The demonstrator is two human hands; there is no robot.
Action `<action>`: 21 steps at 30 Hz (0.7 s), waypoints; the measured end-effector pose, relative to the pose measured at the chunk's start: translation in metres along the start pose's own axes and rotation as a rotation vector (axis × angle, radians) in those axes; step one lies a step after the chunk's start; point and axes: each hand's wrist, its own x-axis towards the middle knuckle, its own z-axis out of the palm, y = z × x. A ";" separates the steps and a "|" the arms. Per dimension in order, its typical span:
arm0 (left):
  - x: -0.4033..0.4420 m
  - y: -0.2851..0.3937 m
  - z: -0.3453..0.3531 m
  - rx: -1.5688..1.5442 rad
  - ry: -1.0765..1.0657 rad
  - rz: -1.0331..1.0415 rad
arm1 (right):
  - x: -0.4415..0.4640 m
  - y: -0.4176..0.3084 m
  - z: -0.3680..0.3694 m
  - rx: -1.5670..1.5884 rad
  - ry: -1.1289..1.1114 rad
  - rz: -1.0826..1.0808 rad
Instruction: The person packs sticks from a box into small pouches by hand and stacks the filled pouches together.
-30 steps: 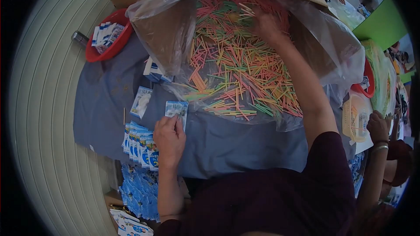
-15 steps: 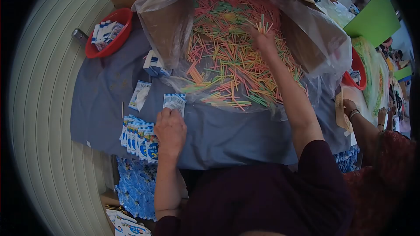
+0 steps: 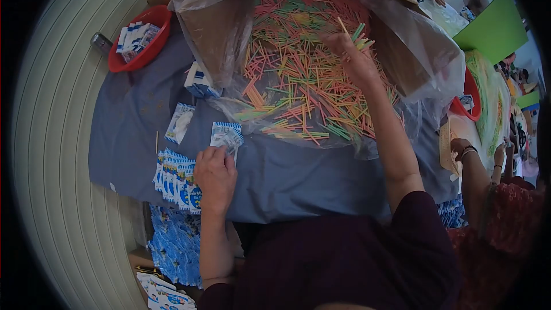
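Several thin coloured sticks [image 3: 359,35] stick out of my right hand [image 3: 357,60], which is raised over the plastic-lined box. Below it lies a loose heap of pink, yellow, green and orange sticks [image 3: 304,74]. My left hand [image 3: 216,175] rests on the grey cloth with its fingers curled at the lower edge of a blue-and-white packet [image 3: 227,135]. Left of that hand is an overlapping row of printed packets [image 3: 179,181]. Another packet [image 3: 181,123] and one single stick [image 3: 156,142] lie further left.
A red basin [image 3: 140,60] with white-and-blue packs stands at the upper left, beside a metal cylinder [image 3: 101,42]. A blue-and-white box [image 3: 199,82] sits by the liner. Blue packets [image 3: 175,247] fill the lower left. A co-worker's hand [image 3: 460,147] is at a basket on the right.
My right hand has come down and nearer from the far part of the heap, still with sticks in it. My left hand stays by the packet, slightly lower on it.
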 end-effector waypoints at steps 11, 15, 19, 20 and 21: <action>0.003 -0.007 0.002 -0.110 0.007 -0.040 | -0.021 -0.001 0.011 -1.152 -0.436 -0.036; -0.002 -0.007 0.003 -0.136 0.044 -0.052 | -0.026 -0.010 0.013 -1.429 -0.347 -0.283; -0.001 0.005 -0.006 -0.021 -0.002 0.022 | -0.031 -0.028 0.026 -1.381 -0.469 -0.183; 0.000 0.007 -0.007 0.007 -0.016 0.046 | -0.034 -0.022 0.028 -1.395 -0.532 -0.198; 0.001 0.007 -0.007 0.002 -0.017 0.050 | -0.033 -0.015 0.027 -1.400 -0.530 -0.193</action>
